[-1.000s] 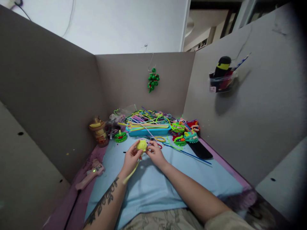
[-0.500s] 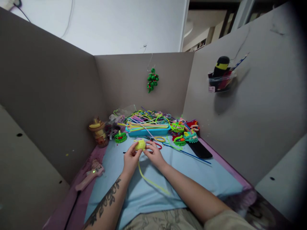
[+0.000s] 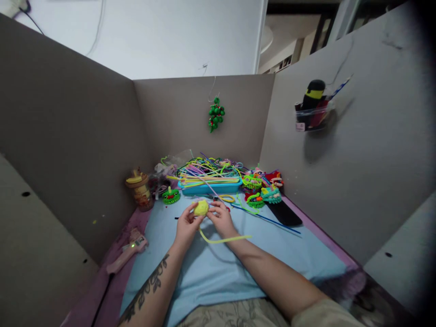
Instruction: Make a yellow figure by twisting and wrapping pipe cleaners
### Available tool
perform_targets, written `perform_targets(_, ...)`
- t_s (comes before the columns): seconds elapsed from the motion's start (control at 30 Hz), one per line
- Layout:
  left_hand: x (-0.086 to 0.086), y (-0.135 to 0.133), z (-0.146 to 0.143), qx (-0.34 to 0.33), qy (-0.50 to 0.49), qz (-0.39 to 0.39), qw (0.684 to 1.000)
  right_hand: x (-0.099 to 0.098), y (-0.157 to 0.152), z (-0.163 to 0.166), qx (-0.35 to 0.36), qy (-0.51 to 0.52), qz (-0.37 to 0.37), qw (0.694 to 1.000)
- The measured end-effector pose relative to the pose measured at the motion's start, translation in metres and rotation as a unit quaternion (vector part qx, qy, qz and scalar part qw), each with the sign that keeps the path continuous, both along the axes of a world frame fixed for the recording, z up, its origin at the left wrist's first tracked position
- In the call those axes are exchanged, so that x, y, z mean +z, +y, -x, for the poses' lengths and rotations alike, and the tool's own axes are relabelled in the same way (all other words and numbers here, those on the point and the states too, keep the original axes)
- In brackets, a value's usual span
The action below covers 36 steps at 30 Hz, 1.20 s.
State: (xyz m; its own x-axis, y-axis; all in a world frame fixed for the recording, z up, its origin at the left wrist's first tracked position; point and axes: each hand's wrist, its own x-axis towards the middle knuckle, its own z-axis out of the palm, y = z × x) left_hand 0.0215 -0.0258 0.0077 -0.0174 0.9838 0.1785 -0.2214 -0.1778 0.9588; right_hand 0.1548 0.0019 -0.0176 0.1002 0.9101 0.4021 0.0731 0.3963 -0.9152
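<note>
A small rounded yellow piece of coiled pipe cleaner [image 3: 201, 208] is held up between my two hands, above the blue cloth. My left hand [image 3: 187, 222] pinches its left side, thumb below and fingers behind. On its right side, the fingertips of my right hand [image 3: 220, 219] close on the piece. A long yellow pipe cleaner tail [image 3: 218, 241] hangs from its underside and bends right, passing over my right wrist. Just beyond my hands lie scissors with yellow and red handles [image 3: 227, 198], partly hidden by my right hand.
A blue tray [image 3: 211, 187] full of colourful pipe cleaners stands at the back. Green fuzzy figures [image 3: 170, 195] sit left of it, more figures [image 3: 271, 194] to the right by a black phone-like slab [image 3: 284, 213]. A pink glue gun [image 3: 127, 252] and a cup [image 3: 141, 190] are at left.
The yellow piece has turned slightly and shifted a little right in my hands. Its tail has swung up from the cloth to lie across my right wrist.
</note>
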Motion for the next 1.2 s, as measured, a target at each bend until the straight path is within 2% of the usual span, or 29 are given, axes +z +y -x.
perform_targets(0.2, -0.002, 0.002, 0.000, -0.010, -0.009, 0.015, 1.000, -0.001, 0.000, 0.001, -0.041, -0.048, -0.005, 0.998)
perform_targets(0.47, -0.004, 0.004, 0.001, -0.014, -0.001, 0.026, 1.000, -0.005, 0.001, 0.003, 0.020, -0.011, 0.011, 1.000)
perform_targets(0.53, -0.004, 0.004, 0.001, -0.015, 0.002, 0.029, 0.999, -0.006, 0.003, 0.003, 0.011, -0.013, 0.017, 1.000)
perform_targets(0.67, -0.003, 0.004, 0.002, -0.019, -0.010, 0.032, 0.999, -0.003, 0.002, 0.001, -0.031, -0.050, 0.004, 0.998)
perform_targets(0.93, -0.001, 0.005, 0.003, -0.017, -0.022, 0.068, 0.997, 0.000, -0.001, -0.002, -0.002, -0.113, -0.017, 0.993)
perform_targets(1.2, -0.002, 0.005, 0.003, -0.025, -0.058, 0.054, 0.996, 0.004, -0.006, -0.002, 0.002, -0.135, -0.070, 0.988)
